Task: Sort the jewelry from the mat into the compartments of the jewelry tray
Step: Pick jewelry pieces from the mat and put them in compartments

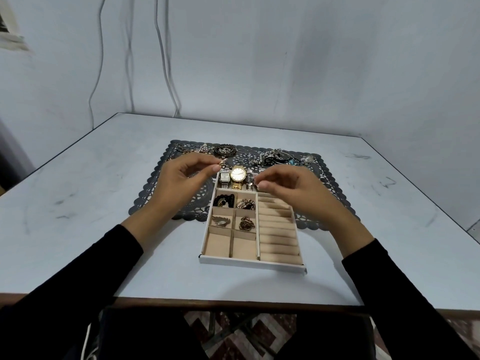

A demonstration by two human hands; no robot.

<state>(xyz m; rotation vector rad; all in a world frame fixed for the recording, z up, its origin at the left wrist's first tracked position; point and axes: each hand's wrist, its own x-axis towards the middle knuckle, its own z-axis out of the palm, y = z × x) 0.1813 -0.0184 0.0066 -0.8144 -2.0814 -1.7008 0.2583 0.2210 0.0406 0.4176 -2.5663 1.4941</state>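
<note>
Table (pixel 104 203) is wide & mostly bare: open room L and R of the tray (pixel 249 263), bare strip between the tray's near wall and the table's front edge. Black lace mat (pixel 181 203) lies under the tray's far half; its back edge carries the unsorted jewelry pile (pixel 278 155), well short of the table's far edge and the wall. Left hand (pixel 179 180) hovers over the mat just left of the tray's far-left corner, grip narrow: thumb + forefinger pinch a small gold ring (pixel 222 161). Right hand (pixel 288 185) is over the tray's far-right corner, by the watches (pixel 237 178) in the far row; grip also pinched tight on sth small and pale, can't tell what. Four small compartments hold pieces; the two nearest and the ring rolls (pixel 279 229) are bare.
</note>
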